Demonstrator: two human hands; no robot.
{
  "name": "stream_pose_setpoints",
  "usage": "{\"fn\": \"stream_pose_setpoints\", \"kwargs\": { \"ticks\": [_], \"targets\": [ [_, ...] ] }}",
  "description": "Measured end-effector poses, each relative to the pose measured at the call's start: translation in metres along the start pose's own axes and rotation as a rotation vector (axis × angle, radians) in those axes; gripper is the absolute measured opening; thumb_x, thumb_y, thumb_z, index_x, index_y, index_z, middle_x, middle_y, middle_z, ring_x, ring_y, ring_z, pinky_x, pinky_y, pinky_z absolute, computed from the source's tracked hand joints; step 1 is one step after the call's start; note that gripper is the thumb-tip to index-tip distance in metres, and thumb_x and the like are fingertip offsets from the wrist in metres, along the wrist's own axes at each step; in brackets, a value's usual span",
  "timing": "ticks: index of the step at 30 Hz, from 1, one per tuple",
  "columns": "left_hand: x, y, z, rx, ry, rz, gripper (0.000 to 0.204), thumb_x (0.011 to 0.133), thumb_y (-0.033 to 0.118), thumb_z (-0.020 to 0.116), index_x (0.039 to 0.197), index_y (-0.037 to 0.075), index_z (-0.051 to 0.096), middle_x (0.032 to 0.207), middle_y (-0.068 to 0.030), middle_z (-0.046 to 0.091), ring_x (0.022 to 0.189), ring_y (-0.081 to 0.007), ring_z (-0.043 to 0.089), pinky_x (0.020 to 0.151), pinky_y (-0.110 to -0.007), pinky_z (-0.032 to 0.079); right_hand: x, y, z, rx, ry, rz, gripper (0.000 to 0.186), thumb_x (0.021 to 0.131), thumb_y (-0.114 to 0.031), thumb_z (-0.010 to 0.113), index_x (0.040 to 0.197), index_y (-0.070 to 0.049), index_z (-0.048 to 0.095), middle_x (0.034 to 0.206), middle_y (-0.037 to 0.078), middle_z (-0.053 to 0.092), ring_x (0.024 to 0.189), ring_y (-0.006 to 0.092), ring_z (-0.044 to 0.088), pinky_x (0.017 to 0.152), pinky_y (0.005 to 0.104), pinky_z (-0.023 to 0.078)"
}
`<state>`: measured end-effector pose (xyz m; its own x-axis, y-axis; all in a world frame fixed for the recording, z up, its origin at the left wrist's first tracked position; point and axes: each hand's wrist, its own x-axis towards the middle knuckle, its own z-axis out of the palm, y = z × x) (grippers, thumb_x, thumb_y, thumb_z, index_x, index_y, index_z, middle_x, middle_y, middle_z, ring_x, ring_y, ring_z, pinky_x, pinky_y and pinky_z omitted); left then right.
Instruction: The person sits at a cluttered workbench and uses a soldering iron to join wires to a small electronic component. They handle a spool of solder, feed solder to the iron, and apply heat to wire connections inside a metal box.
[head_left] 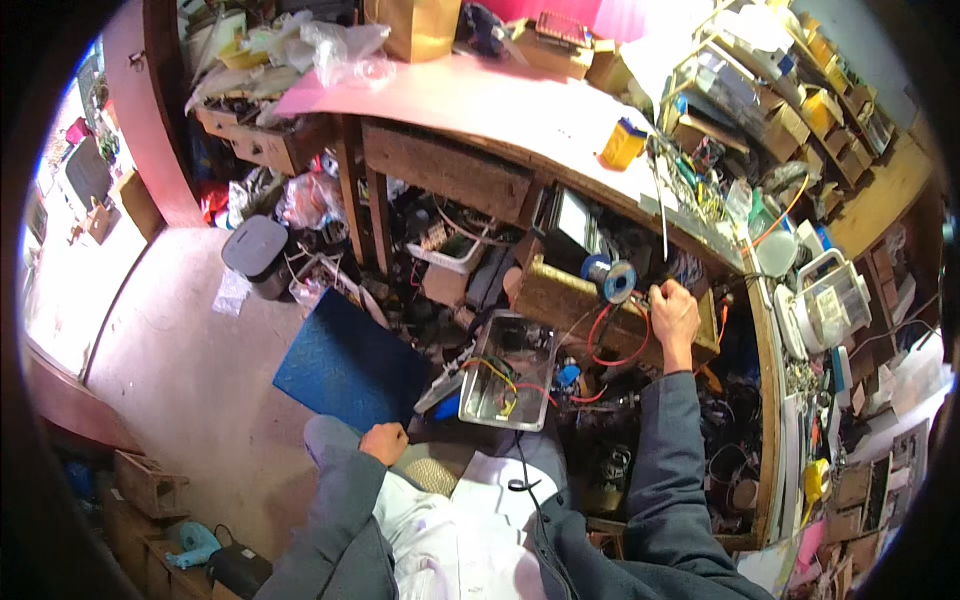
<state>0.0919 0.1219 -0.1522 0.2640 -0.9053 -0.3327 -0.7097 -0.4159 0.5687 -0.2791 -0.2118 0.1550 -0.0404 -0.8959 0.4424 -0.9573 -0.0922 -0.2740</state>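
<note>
My right hand (675,317) is closed in front of the workbench, over the right end of an open wooden drawer (550,297). Its fingers hide whatever they hold. Just left of it sits a blue-and-silver spool (619,281), perhaps solder wire, and a red cable (592,346) loops below. My left hand (383,443) is curled into a fist by my left knee, with nothing visible in it. Between my arms, a rectangular metal tray (515,345) rests tilted near my lap. Yellow, red and black wires lie inside it.
A blue textured sheet (345,360) leans beyond my left knee, and a dark bin (256,250) stands farther left. On the pink-topped bench (450,95) sits a yellow box (624,143). Tools and parts crowd the bench's right side; a clear plastic container (832,303) is there.
</note>
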Motion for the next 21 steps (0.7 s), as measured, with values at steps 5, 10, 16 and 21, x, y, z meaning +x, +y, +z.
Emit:
{"fn": "stream_pose_setpoints", "kwargs": {
  "ticks": [5, 10, 16, 21],
  "targets": [
    [-0.002, 0.003, -0.006, -0.026, 0.014, -0.002, 0.025, 0.087, 0.028, 0.065, 0.095, 0.007, 0.076, 0.094, -0.0195, 0.074, 0.088, -0.0394, 0.071, 0.080, -0.050, 0.057, 0.003, -0.001, 0.002, -0.011, -0.013, 0.003, 0.032, 0.088, -0.038, 0.061, 0.086, -0.007, 0.069, 0.088, 0.020, 0.071, 0.086, 0.0425, 0.069, 0.075, 0.0513, 0.053],
    [-0.005, 0.002, -0.005, -0.028, 0.021, -0.016, 0.025, 0.086, 0.027, 0.067, 0.095, 0.006, 0.076, 0.091, -0.0191, 0.074, 0.088, -0.0384, 0.072, 0.079, -0.048, 0.057, 0.001, -0.003, 0.000, -0.011, -0.034, 0.021, 0.032, 0.088, -0.039, 0.062, 0.088, -0.008, 0.070, 0.089, 0.018, 0.072, 0.088, 0.0410, 0.069, 0.076, 0.0508, 0.053],
    [-0.005, 0.009, -0.012, -0.028, -0.042, -0.028, 0.025, 0.089, 0.029, 0.063, 0.097, 0.008, 0.076, 0.098, -0.0203, 0.074, 0.093, -0.0409, 0.070, 0.084, -0.052, 0.056, 0.000, 0.001, 0.003, -0.004, -0.023, -0.003, 0.032, 0.088, -0.039, 0.062, 0.088, -0.008, 0.071, 0.089, 0.019, 0.072, 0.087, 0.0417, 0.069, 0.076, 0.0515, 0.054],
    [-0.004, 0.003, -0.009, -0.027, -0.026, -0.003, 0.027, 0.089, 0.029, 0.063, 0.099, 0.008, 0.076, 0.099, -0.0203, 0.074, 0.094, -0.0413, 0.070, 0.085, -0.052, 0.056, 0.001, -0.003, 0.000, -0.003, -0.008, 0.014, 0.033, 0.089, -0.039, 0.061, 0.087, -0.008, 0.072, 0.088, 0.022, 0.072, 0.087, 0.0437, 0.069, 0.077, 0.0530, 0.054]
  ]
}}
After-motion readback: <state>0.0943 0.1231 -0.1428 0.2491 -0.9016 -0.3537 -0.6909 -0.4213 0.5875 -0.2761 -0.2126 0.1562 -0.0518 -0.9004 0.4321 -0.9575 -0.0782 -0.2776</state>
